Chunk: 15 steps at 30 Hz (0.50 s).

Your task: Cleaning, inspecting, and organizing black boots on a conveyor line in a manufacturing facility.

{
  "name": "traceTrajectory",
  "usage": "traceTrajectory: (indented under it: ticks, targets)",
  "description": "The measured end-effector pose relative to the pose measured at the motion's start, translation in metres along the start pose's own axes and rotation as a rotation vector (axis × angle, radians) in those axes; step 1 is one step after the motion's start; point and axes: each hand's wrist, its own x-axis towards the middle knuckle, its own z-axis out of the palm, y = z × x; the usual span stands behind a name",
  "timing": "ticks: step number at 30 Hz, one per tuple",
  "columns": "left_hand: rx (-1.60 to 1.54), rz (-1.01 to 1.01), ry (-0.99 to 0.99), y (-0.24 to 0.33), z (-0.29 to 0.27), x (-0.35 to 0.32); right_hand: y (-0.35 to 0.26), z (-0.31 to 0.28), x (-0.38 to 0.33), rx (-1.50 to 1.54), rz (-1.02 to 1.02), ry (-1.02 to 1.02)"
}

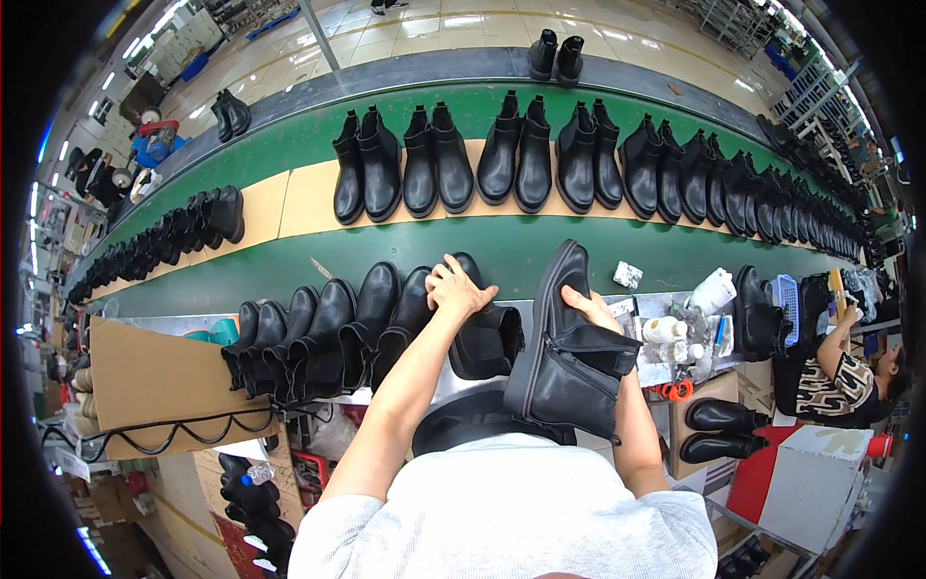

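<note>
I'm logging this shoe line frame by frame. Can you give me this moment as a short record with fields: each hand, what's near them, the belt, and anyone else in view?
left hand: resting on a black boot lying at the belt's near edge
right hand: holding a zipped boot tilted, sole away from the person
near row: black boots lying side by side, left of the hands
belt: green, with upright boot pairs on tan sheets
bench right: white bottles, orange scissors
co-worker: seated at far right, patterned top

A shoe factory: black boots (439, 159) line a green conveyor belt (511, 249).
</note>
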Motion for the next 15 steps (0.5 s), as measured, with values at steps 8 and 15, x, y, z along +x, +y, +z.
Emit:
traceTrajectory:
  ticks: [8, 15]
  targets:
    - [-0.017, -0.011, -0.157, 0.044, 0.004, -0.02, 0.009, -0.048, -0.011, 0.17, -0.007, 0.044]
    - [-0.786, 0.302, -0.11, -0.043, 0.02, 0.041, 0.005, -0.043, -0.04, 0.394, 0.033, -0.036]
